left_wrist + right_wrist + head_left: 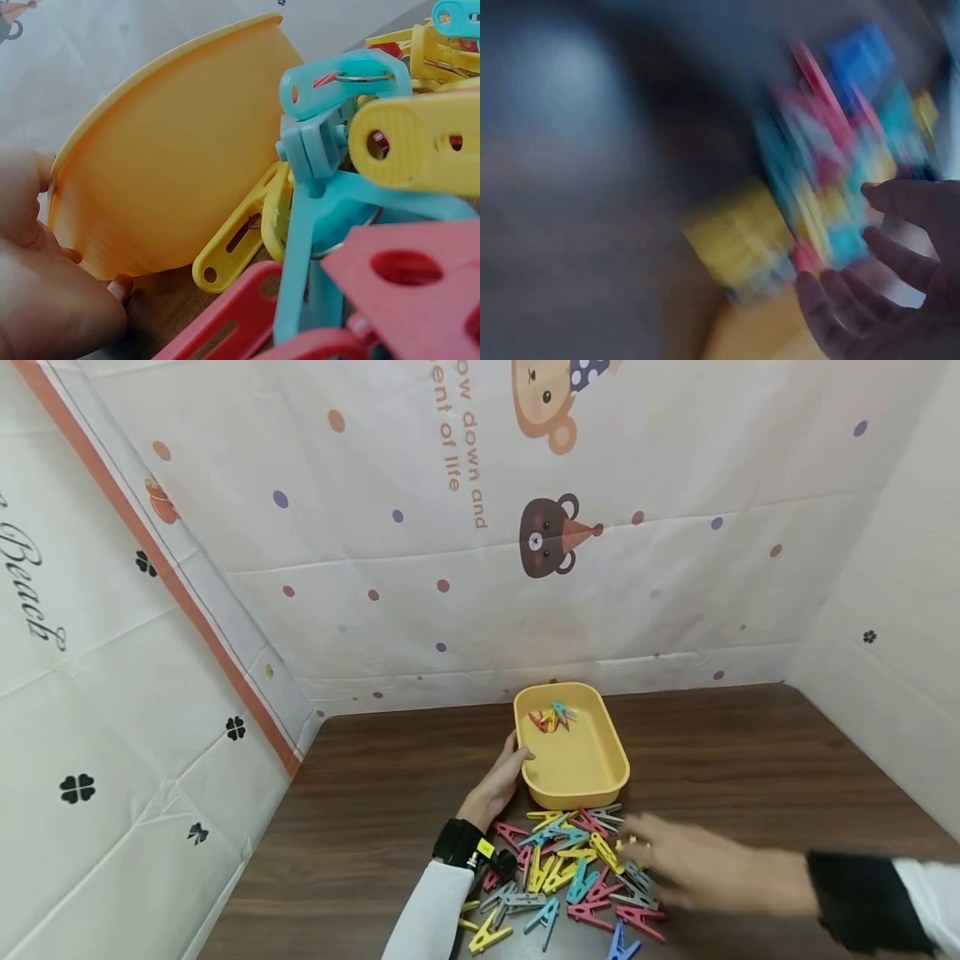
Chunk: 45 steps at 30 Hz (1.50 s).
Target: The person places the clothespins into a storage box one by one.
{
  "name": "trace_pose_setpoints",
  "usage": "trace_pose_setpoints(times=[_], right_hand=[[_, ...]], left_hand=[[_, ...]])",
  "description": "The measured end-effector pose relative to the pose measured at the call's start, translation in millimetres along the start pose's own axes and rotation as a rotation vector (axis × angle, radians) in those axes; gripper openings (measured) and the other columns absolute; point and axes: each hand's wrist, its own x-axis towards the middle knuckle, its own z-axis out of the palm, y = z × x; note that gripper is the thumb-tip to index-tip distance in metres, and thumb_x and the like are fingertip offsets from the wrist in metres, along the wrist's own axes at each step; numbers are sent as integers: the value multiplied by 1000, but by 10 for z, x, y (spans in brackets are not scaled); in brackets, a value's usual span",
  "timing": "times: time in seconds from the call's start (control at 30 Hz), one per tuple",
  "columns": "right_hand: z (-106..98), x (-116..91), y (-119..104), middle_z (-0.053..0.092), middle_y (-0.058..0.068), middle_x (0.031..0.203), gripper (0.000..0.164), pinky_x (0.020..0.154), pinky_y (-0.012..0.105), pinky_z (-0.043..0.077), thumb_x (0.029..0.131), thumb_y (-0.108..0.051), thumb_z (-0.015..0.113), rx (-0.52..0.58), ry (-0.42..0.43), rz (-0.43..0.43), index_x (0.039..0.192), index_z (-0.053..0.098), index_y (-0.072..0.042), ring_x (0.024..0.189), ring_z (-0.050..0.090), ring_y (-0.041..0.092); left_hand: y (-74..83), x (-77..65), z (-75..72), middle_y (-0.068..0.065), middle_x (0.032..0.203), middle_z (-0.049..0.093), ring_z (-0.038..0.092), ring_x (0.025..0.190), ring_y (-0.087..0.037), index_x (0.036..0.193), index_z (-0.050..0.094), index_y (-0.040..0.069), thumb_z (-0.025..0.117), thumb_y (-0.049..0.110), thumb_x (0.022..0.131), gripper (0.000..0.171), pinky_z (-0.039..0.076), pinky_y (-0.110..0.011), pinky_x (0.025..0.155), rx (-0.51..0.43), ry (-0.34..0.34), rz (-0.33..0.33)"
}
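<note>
A yellow plastic basin point(577, 768) stands on the table, with a few red, yellow and blue clothespins point(553, 717) inside near its far end. My left hand point(497, 782) grips its left side, thumb over the rim; in the left wrist view that hand point(52, 277) holds the basin's wall point(187, 150). In front lies a pile of plastic clothespins point(558, 868) in red, yellow, teal, grey and blue. My right hand point(697, 864), blurred, is at the pile's right side. The right wrist view shows its fingers point(900, 259) spread and slightly bent, with nothing seen between them.
The dark wooden table point(397, 793) extends to both sides of the pile. Behind it hangs a white printed cloth point(360, 635), with further cloth walls at the left point(135, 710) and right point(885, 693). A grey surface point(517, 943) shows beneath the nearest clothespins.
</note>
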Motion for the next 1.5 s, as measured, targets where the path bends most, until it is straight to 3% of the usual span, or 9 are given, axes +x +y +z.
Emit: trace_pose_setpoints(times=[0.1, 0.2, 0.43, 0.6, 0.73, 1.0, 1.3, 1.4, 1.5], right_hand=[[255, -314, -70, 58, 5, 128, 42, 74, 25, 56, 90, -30, 77, 109, -102, -27, 129, 62, -24, 104, 58, 9], [373, -408, -79, 59, 3, 131, 36, 76, 27, 56, 97, -38, 68, 125, -166, -2, 131, 60, -29, 107, 57, 11], [454, -297, -55, 63, 3, 117, 37, 61, 21, 49, 80, -14, 85, -19, -30, -12, 111, 69, -23, 98, 58, 18], [482, -261, -40, 61, 1, 112, 30, 63, 20, 48, 82, -15, 84, 11, 52, -13, 107, 69, -21, 95, 54, 13], [468, -224, 1, 60, -3, 108, 25, 65, 21, 49, 84, -8, 80, 24, 77, 37, 103, 71, -22, 92, 52, 7], [398, -162, 125, 62, -7, 100, 38, 65, 21, 52, 79, 9, 77, 137, 119, 48, 99, 74, -22, 88, 60, 2], [295, -119, 153, 68, -6, 93, 31, 67, 25, 57, 79, 11, 76, 200, 21, 162, 97, 75, -15, 86, 66, 3], [202, -73, 180, 70, -8, 89, 28, 66, 23, 57, 80, 9, 76, 198, 56, 163, 95, 77, -15, 83, 66, 2], [-20, 58, 225, 71, -8, 85, 27, 65, 20, 56, 78, 9, 77, 175, 118, 155, 89, 77, -15, 78, 66, 2]], left_hand=[[-1, -7, 40, -11, 174, -4, -7, 160, -33, 166, 6, 22, 51, 21, 96, 83, 4, -60, 126, 12, -5, -13], [-2, 3, 73, -12, 174, -3, -6, 160, -33, 166, 6, 21, 51, 21, 96, 84, 4, -61, 126, 12, -16, -18], [11, 5, 97, -11, 174, -3, -6, 160, -32, 166, 6, 19, 51, 20, 95, 84, 4, -59, 126, 2, -13, -12], [15, -11, 70, -12, 174, -3, -6, 160, -32, 166, 6, 20, 51, 21, 95, 84, 3, -60, 126, 10, -9, -10], [33, -11, 37, -12, 174, -4, -6, 160, -32, 166, 6, 21, 51, 21, 95, 84, 3, -60, 126, 13, -11, 6], [72, -21, 7, -11, 174, -6, -8, 160, -31, 166, 4, 21, 51, 21, 96, 85, 3, -60, 126, 0, -13, 7], [75, -16, 13, -10, 174, -6, -9, 160, -30, 166, 4, 20, 51, 21, 96, 85, 2, -58, 127, 6, -21, 7], [64, -23, 20, -11, 174, -7, -9, 160, -31, 166, 2, 20, 51, 21, 96, 85, 1, -59, 126, 11, -21, 2], [59, -14, 23, -11, 174, -7, -9, 160, -31, 166, 3, 20, 51, 21, 96, 86, 1, -59, 126, 7, -12, -2]])
